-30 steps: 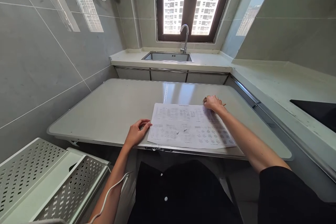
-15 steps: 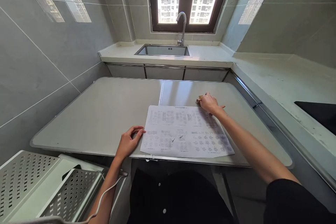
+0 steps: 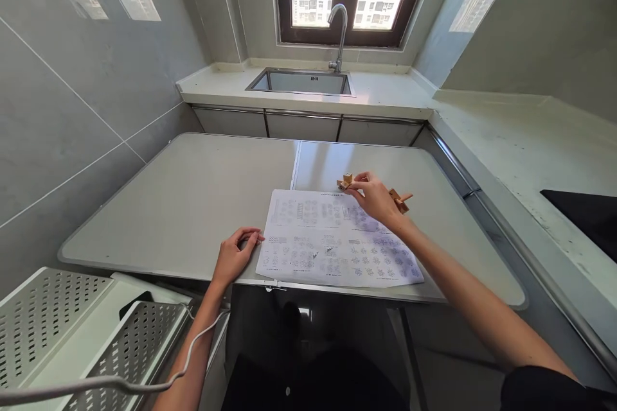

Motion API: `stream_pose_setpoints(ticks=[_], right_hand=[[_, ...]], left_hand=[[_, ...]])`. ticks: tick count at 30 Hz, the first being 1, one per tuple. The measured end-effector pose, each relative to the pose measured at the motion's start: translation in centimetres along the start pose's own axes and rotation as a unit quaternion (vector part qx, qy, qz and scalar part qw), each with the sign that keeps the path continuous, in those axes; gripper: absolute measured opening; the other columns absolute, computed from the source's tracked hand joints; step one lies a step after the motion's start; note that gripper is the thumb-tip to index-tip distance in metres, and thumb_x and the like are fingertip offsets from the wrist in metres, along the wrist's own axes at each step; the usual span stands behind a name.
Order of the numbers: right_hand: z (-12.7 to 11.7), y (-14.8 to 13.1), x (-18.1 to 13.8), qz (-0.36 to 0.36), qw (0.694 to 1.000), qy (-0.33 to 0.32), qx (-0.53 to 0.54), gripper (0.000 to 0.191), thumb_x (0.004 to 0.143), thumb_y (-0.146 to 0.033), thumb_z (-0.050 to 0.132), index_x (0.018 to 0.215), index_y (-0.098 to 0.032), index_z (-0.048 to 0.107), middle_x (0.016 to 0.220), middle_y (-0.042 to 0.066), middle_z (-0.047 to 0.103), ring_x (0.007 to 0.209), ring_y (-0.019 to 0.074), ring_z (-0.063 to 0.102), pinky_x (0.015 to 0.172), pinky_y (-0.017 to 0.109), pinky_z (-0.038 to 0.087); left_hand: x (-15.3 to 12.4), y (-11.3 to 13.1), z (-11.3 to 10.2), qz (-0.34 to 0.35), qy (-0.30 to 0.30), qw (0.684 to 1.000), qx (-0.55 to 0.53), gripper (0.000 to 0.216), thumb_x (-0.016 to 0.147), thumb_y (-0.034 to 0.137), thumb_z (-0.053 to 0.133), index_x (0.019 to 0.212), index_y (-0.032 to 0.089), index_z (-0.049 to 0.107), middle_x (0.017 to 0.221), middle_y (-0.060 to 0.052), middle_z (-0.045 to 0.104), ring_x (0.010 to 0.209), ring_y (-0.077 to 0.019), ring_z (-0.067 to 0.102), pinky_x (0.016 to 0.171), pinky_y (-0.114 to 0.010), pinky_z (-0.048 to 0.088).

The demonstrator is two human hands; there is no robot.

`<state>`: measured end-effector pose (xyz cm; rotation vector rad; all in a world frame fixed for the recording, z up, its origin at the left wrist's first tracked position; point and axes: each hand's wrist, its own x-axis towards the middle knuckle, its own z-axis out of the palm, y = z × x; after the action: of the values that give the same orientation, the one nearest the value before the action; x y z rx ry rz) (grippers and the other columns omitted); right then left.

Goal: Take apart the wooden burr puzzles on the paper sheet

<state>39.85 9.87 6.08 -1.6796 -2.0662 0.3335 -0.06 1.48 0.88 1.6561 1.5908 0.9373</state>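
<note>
A large sheet of paper [image 3: 308,237], printed with rows of small diagrams, lies on the folding table near its front edge. My left hand [image 3: 235,255] rests on the tabletop, fingers loosely bent and empty, with its fingertips at the paper's left edge. Beyond the sheet's top edge, my right hand [image 3: 373,198] has its thumb and fingers closed on a small cluster of wooden blocks [image 3: 346,181]; part of it is hidden by the fingers. Just right of that hand sits another wooden piece [image 3: 399,200] with a peg sticking out, partly covered by the wrist.
The pale table [image 3: 193,205] has a seam across its middle. Behind it are a counter with a sink [image 3: 301,81] and a tap [image 3: 340,35]. A perforated light-green rack [image 3: 58,327] and a white cable [image 3: 186,359] are at lower left. A stone counter [image 3: 520,141] runs along the right.
My right hand has moved left with the small wooden blocks, uncovering the pegged wooden piece. My left hand stays by the paper. The view has shifted slightly.
</note>
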Motion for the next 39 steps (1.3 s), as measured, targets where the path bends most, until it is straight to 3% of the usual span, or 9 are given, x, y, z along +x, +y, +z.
stream_pose_setpoints(ticks=[4,10,13,18,21,26,30,33,39], right_hand=[[1.5,-4.4,-4.6,-0.129,0.978,0.048,0.154,0.026,0.103,-0.042,0.062,0.098,-0.026,0.082,0.119,0.011,0.06,0.108,0.0287,0.065,0.096,0.047,0.056],[3.3,-8.4,-10.1,-0.198,0.94,0.025,0.278,0.025,0.105,-0.04,0.058,0.102,-0.029,0.081,0.12,0.01,0.06,0.11,0.0273,0.066,0.104,0.053,0.056],[3.7,-8.7,-11.3,-0.208,0.932,0.013,0.295,0.024,0.105,-0.041,0.059,0.106,-0.031,0.081,0.122,0.01,0.06,0.115,0.0282,0.065,0.107,0.055,0.056],[3.9,-8.7,-12.1,-0.226,0.925,0.016,0.305,0.024,0.105,-0.041,0.059,0.105,-0.032,0.081,0.122,0.01,0.06,0.117,0.028,0.065,0.108,0.055,0.056],[4.1,-8.9,-12.3,-0.221,0.921,0.021,0.32,0.023,0.105,-0.041,0.059,0.106,-0.033,0.08,0.122,0.01,0.06,0.119,0.0283,0.064,0.109,0.056,0.055],[4.5,-8.8,-11.8,-0.201,0.919,0.033,0.338,0.022,0.104,-0.041,0.061,0.103,-0.031,0.08,0.121,0.01,0.061,0.117,0.0277,0.065,0.108,0.054,0.056],[4.8,-8.6,-10.8,-0.144,0.916,0.02,0.373,0.024,0.103,-0.044,0.062,0.107,-0.028,0.079,0.132,0.012,0.057,0.123,0.0282,0.064,0.114,0.052,0.051],[5.1,-8.6,-10.1,-0.076,0.901,-0.043,0.425,0.031,0.101,-0.052,0.063,0.115,-0.03,0.079,0.146,0.01,0.052,0.137,0.0305,0.055,0.121,0.052,0.043],[6.6,-8.6,-9.4,-0.043,0.867,-0.119,0.482,0.04,0.099,-0.06,0.062,0.123,-0.032,0.077,0.143,0.008,0.056,0.143,0.0291,0.049,0.126,0.049,0.036]], left_hand=[[-0.4,0.2,0.1,0.003,0.001,1.0,0.003,0.046,0.095,0.063,0.058,0.111,0.022,0.072,0.103,-0.008,0.082,0.102,-0.0259,0.075,0.101,-0.038,0.054],[-1.0,2.8,0.0,0.066,-0.016,0.997,0.045,0.041,0.097,0.058,0.057,0.113,0.024,0.073,0.116,-0.007,0.078,0.11,-0.0269,0.071,0.105,-0.04,0.052],[-1.3,5.2,0.3,0.117,-0.081,0.989,0.036,0.042,0.093,0.056,0.065,0.121,0.025,0.07,0.126,-0.008,0.074,0.115,-0.0278,0.069,0.108,-0.042,0.052],[-1.5,8.4,1.6,0.131,-0.239,0.962,-0.021,0.074,0.075,0.049,0.087,0.141,0.03,0.06,0.144,-0.009,0.064,0.123,-0.0299,0.067,0.109,-0.043,0.055],[-1.2,9.5,2.6,0.133,-0.274,0.951,-0.045,0.077,0.071,0.048,0.089,0.141,0.03,0.061,0.14,-0.008,0.067,0.124,-0.0308,0.067,0.11,-0.045,0.054],[-0.5,10.5,3.8,0.15,-0.257,0.953,-0.054,0.054,0.079,0.051,0.082,0.125,0.026,0.067,0.12,-0.006,0.076,0.112,-0.028,0.072,0.105,-0.042,0.056],[0.2,10.3,4.3,0.161,-0.174,0.97,-0.051,0.062,0.077,0.048,0.085,0.131,0.026,0.062,0.122,-0.005,0.075,0.114,-0.0271,0.072,0.105,-0.039,0.056],[0.5,9.9,4.7,0.181,-0.126,0.975,-0.009,0.066,0.078,0.047,0.083,0.135,0.027,0.059,0.12,-0.005,0.075,0.114,-0.0278,0.071,0.103,-0.041,0.056],[0.7,9.7,5.2,0.202,-0.151,0.968,-0.004,0.065,0.081,0.041,0.08,0.141,0.03,0.059,0.134,-0.007,0.07,0.118,-0.028,0.068,0.108,-0.045,0.054]])
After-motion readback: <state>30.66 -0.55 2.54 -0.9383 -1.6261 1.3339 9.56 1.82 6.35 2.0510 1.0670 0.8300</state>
